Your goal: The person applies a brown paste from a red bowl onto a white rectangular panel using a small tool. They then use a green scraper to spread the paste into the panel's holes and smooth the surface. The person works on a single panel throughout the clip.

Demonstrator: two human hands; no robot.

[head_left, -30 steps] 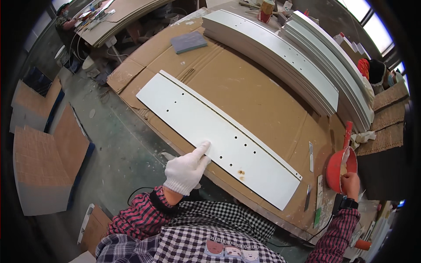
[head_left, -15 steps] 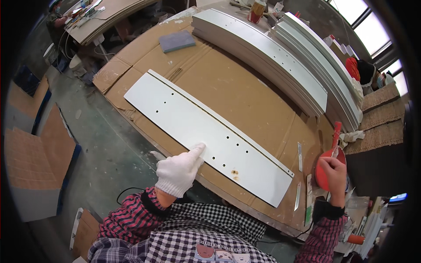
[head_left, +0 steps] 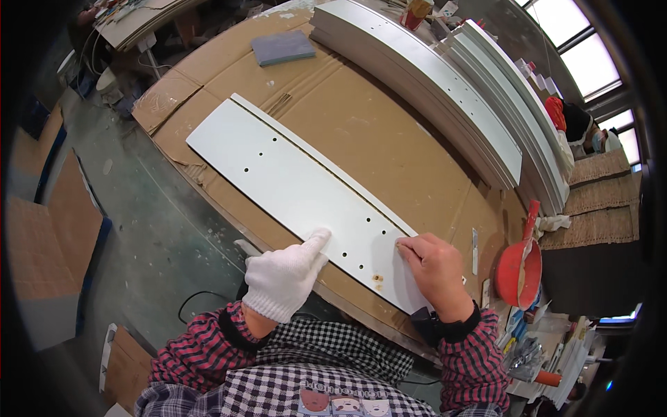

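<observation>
A long white board with drilled holes and a groove along its far edge lies slantwise on the cardboard-covered table. My left hand, in a white knitted glove, presses its stretched index finger on the near edge. Its other fingers are curled, and a thin pale tip sticks out on its left; what it belongs to is hidden. My bare right hand is over the board's right part, fingers pinched, with a tiny brownish bit at the fingertips. A brown-stained hole lies between the hands. The red pan holds a beige paste.
Stacked white curved boards stand along the far side. A grey block lies at the far left of the cardboard. A thin blade lies near the pan. Another person is at the right.
My right hand has moved left from the red pan to the board. My left finger stays on the board. The view has shifted slightly.
</observation>
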